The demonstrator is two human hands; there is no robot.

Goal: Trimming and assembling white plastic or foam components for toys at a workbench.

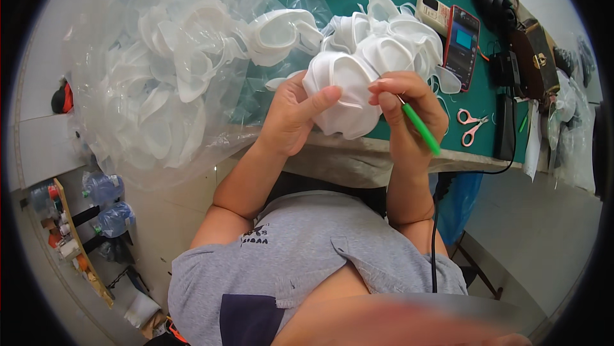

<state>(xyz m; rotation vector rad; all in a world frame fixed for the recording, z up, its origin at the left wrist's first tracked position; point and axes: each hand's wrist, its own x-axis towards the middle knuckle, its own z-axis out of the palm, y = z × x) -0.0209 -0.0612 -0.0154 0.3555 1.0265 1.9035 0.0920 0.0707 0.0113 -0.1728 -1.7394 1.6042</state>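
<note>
My left hand [289,116] grips the left edge of a white moulded cup-shaped piece [342,84], with the thumb lying across its face. Raised curved seams run over this piece, and its lower edge is wavy. In my right hand [414,103] is a thin tool with a green handle [421,130], pinched between thumb and fingers. Its slim metal shaft points up-left toward the right side of the white piece; my fingers hide the tip, so its kind does not show. More white cup-shaped pieces [409,32] are heaped just behind.
A large clear plastic bag [147,148] of similar white pieces lies left on the green table [476,93]. Pink-handled scissors [472,127], a phone [462,45], a black box [505,127] and a brown case [534,58] are on the right. A black cable [437,231] hangs beside my right arm.
</note>
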